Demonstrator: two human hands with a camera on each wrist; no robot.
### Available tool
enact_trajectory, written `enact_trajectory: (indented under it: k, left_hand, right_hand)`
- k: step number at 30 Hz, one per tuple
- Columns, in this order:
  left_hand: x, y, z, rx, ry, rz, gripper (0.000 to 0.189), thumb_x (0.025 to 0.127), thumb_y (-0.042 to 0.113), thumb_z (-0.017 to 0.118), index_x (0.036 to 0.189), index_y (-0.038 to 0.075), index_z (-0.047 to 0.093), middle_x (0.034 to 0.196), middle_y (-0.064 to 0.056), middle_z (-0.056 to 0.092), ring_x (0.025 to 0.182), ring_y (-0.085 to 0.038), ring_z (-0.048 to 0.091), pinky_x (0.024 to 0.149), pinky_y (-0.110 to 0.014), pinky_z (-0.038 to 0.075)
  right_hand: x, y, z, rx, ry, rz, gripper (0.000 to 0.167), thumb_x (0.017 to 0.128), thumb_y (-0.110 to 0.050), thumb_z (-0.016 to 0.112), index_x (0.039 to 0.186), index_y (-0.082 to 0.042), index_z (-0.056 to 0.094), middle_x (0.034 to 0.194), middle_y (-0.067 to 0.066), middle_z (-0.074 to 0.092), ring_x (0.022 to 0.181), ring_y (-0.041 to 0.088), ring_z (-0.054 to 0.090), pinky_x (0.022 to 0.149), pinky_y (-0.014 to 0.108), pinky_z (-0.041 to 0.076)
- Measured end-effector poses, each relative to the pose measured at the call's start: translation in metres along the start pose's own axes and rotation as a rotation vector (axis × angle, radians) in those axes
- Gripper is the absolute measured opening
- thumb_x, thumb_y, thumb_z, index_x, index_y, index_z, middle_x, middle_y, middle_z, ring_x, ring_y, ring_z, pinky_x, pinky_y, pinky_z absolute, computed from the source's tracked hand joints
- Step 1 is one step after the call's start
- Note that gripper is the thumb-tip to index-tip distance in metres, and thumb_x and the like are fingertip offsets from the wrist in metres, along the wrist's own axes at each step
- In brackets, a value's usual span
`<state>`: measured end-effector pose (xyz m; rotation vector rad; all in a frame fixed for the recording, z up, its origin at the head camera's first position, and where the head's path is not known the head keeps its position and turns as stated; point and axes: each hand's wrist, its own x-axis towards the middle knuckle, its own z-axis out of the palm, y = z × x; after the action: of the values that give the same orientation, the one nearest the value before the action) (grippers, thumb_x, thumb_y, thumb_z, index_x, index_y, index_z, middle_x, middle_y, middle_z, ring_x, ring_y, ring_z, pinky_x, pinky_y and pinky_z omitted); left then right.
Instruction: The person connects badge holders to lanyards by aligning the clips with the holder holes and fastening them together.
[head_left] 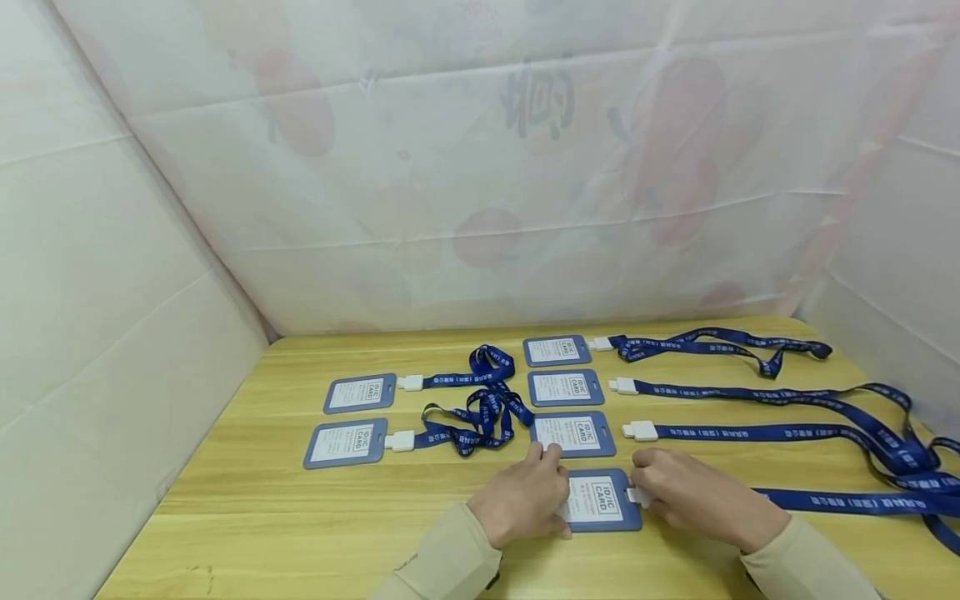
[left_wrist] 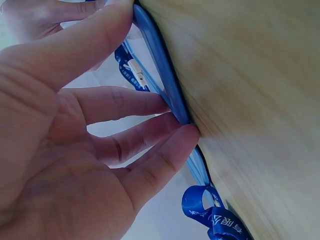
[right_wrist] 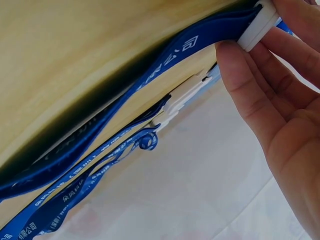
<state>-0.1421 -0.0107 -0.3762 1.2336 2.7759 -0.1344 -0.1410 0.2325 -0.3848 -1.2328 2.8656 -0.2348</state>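
Note:
In the head view, the nearest blue ID card holder [head_left: 605, 500] lies on the table with its white card facing up. My left hand [head_left: 521, 498] grips its left end, thumb at the near edge and fingers at the far edge. The left wrist view shows the fingertips [left_wrist: 189, 131] right at the holder's blue rim [left_wrist: 162, 65]. My right hand [head_left: 701, 492] pinches the white clip [right_wrist: 258, 25] of a blue lanyard [right_wrist: 165, 60]. The clip's tip [head_left: 637, 497] overlaps the slot at the holder's right end, and the rest is hidden by the hand.
Three more card holders [head_left: 573, 434] lie in a column behind, with white-clipped lanyards [head_left: 720, 432] stretching right. Two holders with bunched lanyards [head_left: 347, 442] lie at left. The wooden table [head_left: 247, 533] meets pale cloth walls [head_left: 420, 183] at the back and sides.

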Motion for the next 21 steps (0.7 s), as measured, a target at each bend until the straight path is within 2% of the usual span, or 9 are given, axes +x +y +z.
enact_trajectory:
  k: [11, 21]
  left_hand:
    - [-0.0003, 0.0001, 0.0, -0.013, 0.003, -0.002, 0.047, 0.079, 0.05, 0.08, 0.103, 0.009, 0.077, 0.1, 0.0, 0.048, 0.087, -0.013, 0.039, 0.07, -0.015, 0.042]
    - [-0.0002, 0.0, 0.0002, -0.013, 0.005, -0.001, 0.046, 0.079, 0.05, 0.081, 0.102, 0.01, 0.077, 0.099, 0.001, 0.048, 0.087, -0.013, 0.039, 0.069, -0.015, 0.042]
  right_hand:
    - [0.0002, -0.0016, -0.001, 0.007, 0.003, -0.008, 0.019, 0.076, 0.0, 0.086, 0.093, -0.003, 0.078, 0.082, -0.003, 0.063, 0.068, -0.002, 0.046, 0.06, 0.017, 0.052]
    - [0.0002, -0.0007, -0.001, 0.001, -0.01, 0.009, 0.022, 0.074, 0.0, 0.088, 0.093, -0.004, 0.079, 0.083, -0.002, 0.064, 0.069, 0.0, 0.05, 0.061, 0.018, 0.053]
